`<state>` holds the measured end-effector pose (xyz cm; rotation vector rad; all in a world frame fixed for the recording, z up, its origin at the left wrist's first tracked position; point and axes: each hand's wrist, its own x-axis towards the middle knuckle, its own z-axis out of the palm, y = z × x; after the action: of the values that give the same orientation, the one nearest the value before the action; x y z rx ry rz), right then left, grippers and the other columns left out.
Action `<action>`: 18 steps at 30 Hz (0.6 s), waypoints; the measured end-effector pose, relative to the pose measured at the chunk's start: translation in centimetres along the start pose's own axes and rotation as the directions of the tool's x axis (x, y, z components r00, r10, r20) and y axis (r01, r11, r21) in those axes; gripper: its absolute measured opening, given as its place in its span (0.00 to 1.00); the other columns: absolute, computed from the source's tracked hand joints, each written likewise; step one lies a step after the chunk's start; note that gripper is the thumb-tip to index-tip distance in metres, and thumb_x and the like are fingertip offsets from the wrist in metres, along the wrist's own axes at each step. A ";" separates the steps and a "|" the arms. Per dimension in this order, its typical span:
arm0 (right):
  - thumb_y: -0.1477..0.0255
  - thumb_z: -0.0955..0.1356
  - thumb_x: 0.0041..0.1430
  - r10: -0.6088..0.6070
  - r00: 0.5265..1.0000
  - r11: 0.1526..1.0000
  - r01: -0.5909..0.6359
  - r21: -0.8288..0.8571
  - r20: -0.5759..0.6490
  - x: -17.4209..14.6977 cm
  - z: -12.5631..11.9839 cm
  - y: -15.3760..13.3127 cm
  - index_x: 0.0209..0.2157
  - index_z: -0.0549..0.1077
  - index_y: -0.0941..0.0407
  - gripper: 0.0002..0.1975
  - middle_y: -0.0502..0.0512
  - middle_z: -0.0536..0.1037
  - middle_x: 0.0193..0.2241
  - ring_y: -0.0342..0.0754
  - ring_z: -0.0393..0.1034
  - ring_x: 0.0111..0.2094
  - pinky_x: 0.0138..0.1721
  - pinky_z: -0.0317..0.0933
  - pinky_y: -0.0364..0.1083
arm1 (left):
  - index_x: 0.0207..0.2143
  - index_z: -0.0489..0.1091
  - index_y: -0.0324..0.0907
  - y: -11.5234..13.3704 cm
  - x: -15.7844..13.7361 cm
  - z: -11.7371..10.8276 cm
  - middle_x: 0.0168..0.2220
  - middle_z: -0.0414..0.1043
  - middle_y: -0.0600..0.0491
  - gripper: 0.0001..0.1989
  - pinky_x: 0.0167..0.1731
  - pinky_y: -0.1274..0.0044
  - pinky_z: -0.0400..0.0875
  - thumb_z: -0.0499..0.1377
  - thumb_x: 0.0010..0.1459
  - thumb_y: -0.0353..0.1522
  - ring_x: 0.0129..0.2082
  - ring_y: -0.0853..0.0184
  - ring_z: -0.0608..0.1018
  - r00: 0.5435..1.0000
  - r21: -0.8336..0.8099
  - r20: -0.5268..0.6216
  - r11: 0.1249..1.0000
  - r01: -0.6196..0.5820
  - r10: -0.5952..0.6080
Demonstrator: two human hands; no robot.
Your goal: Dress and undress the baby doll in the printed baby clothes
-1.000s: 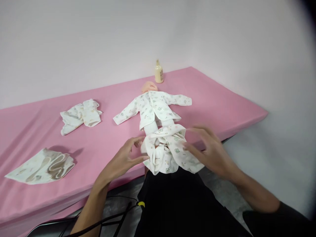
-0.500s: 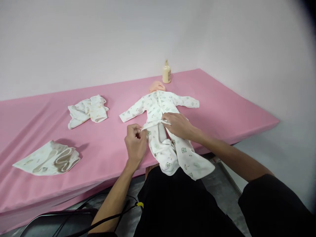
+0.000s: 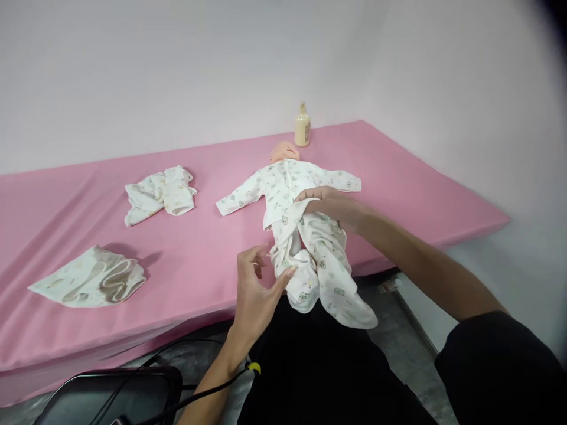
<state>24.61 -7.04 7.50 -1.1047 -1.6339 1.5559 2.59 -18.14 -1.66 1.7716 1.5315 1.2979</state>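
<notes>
A baby doll (image 3: 284, 151) lies on its back in a white printed long-sleeved top (image 3: 281, 183), arms spread. White printed baby trousers (image 3: 330, 260) cover its legs, the feet end hanging past the table's near edge. My right hand (image 3: 328, 203) is at the waist, closed on the trousers' waistband, whose cloth folds over part of the fingers. Lower down, my left hand (image 3: 257, 283) is open beside the left-hand trouser leg, thumb and fingers apart, the thumb tip against the cloth.
A pump bottle (image 3: 302, 127) stands behind the doll's head. Two crumpled printed cloths, one further back (image 3: 162, 195) and one nearer (image 3: 93, 277), lie on the pink-covered table (image 3: 199, 265) to the left. A black chair (image 3: 110, 395) and cables are below.
My left hand has let go of the waistband and moved down to the trouser leg, its fingers opening. My right hand has shifted slightly up and right with the waistband. The view moved slightly.
</notes>
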 end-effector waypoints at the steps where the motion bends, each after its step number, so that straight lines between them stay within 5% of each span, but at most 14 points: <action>1: 0.69 0.71 0.52 0.023 1.000 0.999 -0.023 0.028 0.008 0.4 -0.1 0.1 0.33 0.76 0.56 0.06 0.52 0.77 0.29 0.44 0.69 0.27 0.26 0.61 0.42 | 0.57 0.62 0.48 0.2 -0.3 0.2 0.48 0.64 0.50 0.30 0.46 0.72 0.70 0.68 0.57 0.43 0.45 0.65 0.71 0.999 0.045 0.000 0.998 -0.033 0.033; 7: 0.66 0.70 0.55 0.083 0.997 0.994 -0.082 -0.077 0.011 1.7 -0.8 0.8 0.28 0.73 0.56 0.08 0.49 0.69 0.22 0.41 0.59 0.21 0.20 0.52 0.42 | 0.43 0.67 0.43 1.0 1.4 1.3 0.35 0.69 0.53 0.09 0.37 0.74 0.66 0.59 0.67 0.39 0.35 0.66 0.71 0.959 0.270 0.121 0.921 -0.279 0.255; 10: 0.61 0.71 0.56 0.055 0.998 0.966 -0.053 -0.255 0.002 1.5 -0.8 0.5 0.28 0.72 0.55 0.12 0.49 0.70 0.24 0.41 0.60 0.23 0.23 0.53 0.43 | 0.34 0.66 0.42 1.3 3.3 1.8 0.32 0.69 0.53 0.10 0.34 0.74 0.63 0.55 0.70 0.35 0.32 0.67 0.70 0.936 0.320 0.089 0.880 -0.350 0.340; 14: 0.57 0.71 0.58 -0.048 0.998 0.877 0.025 -0.480 -0.036 1.6 -0.7 0.6 0.29 0.72 0.55 0.16 0.51 0.72 0.28 0.44 0.63 0.27 0.27 0.55 0.45 | 0.31 0.65 0.42 1.4 5.2 1.7 0.31 0.70 0.52 0.12 0.34 0.73 0.62 0.55 0.70 0.36 0.33 0.65 0.71 0.961 0.314 0.080 0.908 -0.277 0.265; 18: 0.57 0.69 0.60 -0.189 0.982 0.735 0.132 -0.665 -0.014 1.8 -1.1 1.6 0.37 0.74 0.55 0.15 0.55 0.77 0.36 0.49 0.69 0.35 0.35 0.59 0.48 | 0.40 0.68 0.43 0.5 6.1 0.5 0.40 0.74 0.50 0.12 0.37 0.74 0.68 0.56 0.68 0.42 0.38 0.64 0.74 0.997 0.065 0.071 0.998 -0.010 0.006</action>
<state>24.95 -5.04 5.80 -1.2999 -2.2384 0.7925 2.86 -12.52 0.69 1.8460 1.5452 1.1880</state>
